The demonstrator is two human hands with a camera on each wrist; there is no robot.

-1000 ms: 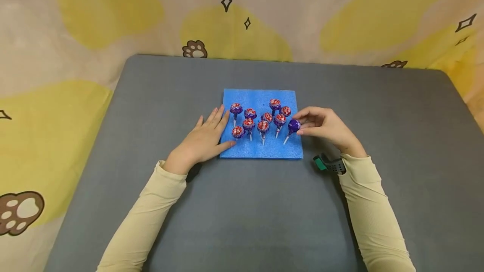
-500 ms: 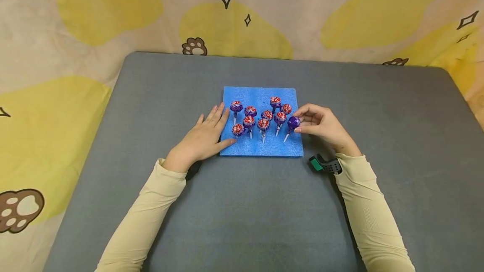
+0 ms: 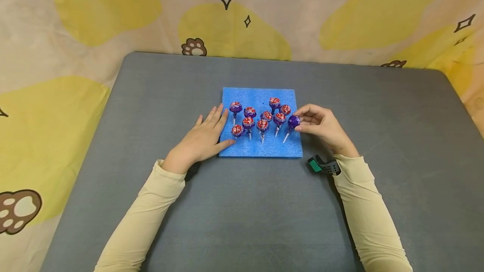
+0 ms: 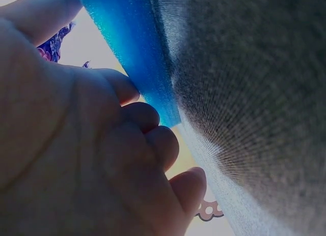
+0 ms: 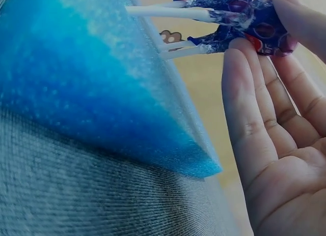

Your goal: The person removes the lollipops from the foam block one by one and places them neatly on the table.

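Lollipop (image 3: 293, 121) at foam (image 3: 261, 148) right edge, pinched by right hand (image 3: 321, 127); left hand (image 3: 202, 137) flat, fingers straight, on left edge.

The head view looks forward and down from above onto the grey padded tabletop (image 3: 242, 205), taking in both arms. Each wrist view sits very close, almost at table level: both share the square blue foam slab (image 4: 133, 53) (image 5: 86, 88) (image 3: 261, 148) with the head view.

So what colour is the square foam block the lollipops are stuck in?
Bright blue; the square foam block shows best in the head view.
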